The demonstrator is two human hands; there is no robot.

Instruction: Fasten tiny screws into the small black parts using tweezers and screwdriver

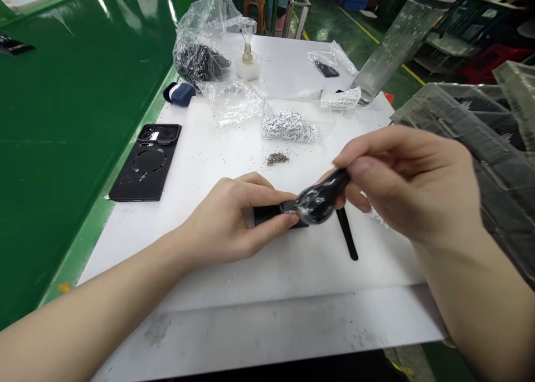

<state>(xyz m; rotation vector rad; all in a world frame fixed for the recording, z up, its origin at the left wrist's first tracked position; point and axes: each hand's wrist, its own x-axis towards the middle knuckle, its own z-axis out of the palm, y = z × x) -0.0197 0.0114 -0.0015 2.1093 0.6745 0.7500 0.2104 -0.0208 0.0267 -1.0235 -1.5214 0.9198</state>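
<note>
My left hand [246, 218] pinches a small black part [267, 214] between thumb and fingers, low over the white sheet. My right hand [401, 187] grips a glossy black tool with a rounded end [320, 202], which meets the black part at my left fingertips. The exact contact point is hidden. Below my right fingers a slim black strip [348, 237], perhaps tweezers, points toward me. Beyond my hands lies a small pile of tiny metal pieces [278, 158], with a clear bag of small white pieces [288, 127] behind it.
A black phone [146, 162] lies at the left edge. Farther back are a blue object [181, 94], a plastic bag with black parts [200, 62], a small bottle [248, 64] and a bagged black piece [326, 68]. A clear tube [401, 37] and compartment trays [468, 126] stand at right.
</note>
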